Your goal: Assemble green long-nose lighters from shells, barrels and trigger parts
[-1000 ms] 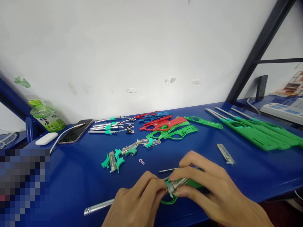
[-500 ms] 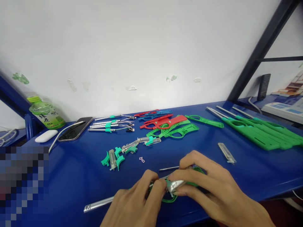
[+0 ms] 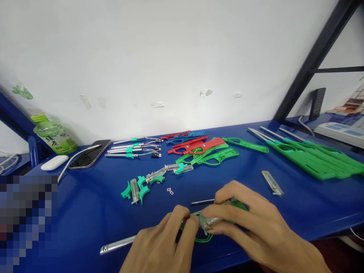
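Note:
A clear lighter fuel tank (image 3: 210, 222) is pinched between the thumb and fingers of my right hand (image 3: 253, 220). Beneath it lies a green lighter casing (image 3: 205, 239), mostly covered by both hands. My left hand (image 3: 167, 240) has its fingers closed over the casing, their tips meeting the tank's nozzle end; the exact grip is hidden. From under the left hand a silver metal tube (image 3: 118, 244) sticks out to the left. Just behind the hands lies a thin metal rod (image 3: 202, 202). Another clear tank (image 3: 272, 183) rests to the right.
Green triggers (image 3: 144, 193) and several clear tanks (image 3: 156, 175) lie left of centre. Wired metal tubes (image 3: 122, 150), red casings (image 3: 196, 146) and green casing halves (image 3: 218, 157) sit behind. Green lighters (image 3: 309, 159) are at right; a phone (image 3: 90, 153) and bottle (image 3: 55, 136) at left.
Both hands stay almost in place. The clear tank has turned slightly in my right fingers. The view has shifted a little.

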Tool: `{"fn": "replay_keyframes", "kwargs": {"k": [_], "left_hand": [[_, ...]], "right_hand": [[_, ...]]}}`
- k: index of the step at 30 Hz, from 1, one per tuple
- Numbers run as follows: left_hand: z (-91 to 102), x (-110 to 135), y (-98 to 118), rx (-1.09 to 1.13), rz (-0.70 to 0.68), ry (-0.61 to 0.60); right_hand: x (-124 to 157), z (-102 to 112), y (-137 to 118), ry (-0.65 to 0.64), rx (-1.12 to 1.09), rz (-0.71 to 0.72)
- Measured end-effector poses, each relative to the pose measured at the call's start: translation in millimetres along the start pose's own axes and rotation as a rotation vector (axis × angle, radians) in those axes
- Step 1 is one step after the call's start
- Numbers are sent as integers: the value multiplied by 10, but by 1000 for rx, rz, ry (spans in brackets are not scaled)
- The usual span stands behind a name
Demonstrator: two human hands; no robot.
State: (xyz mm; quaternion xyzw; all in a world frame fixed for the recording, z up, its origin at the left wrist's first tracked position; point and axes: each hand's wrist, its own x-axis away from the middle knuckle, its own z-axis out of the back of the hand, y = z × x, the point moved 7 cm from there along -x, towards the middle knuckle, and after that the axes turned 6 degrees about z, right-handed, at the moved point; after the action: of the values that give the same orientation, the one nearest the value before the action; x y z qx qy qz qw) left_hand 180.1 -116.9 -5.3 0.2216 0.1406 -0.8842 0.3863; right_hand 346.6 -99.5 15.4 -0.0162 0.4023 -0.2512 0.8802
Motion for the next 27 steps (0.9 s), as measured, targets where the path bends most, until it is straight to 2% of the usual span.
{"fn": "replay_keyframes", "kwargs": {"k": [14, 22, 27], "left_hand": [[16, 30, -4, 5, -29, 40], [-47, 5, -66, 261, 70, -2], [-40, 15, -49, 354, 109, 52]], "right_hand": [[-9, 17, 8, 2, 20, -7], [5, 59, 19, 73, 13, -6], [-15, 88, 11, 89, -12, 1]]}}
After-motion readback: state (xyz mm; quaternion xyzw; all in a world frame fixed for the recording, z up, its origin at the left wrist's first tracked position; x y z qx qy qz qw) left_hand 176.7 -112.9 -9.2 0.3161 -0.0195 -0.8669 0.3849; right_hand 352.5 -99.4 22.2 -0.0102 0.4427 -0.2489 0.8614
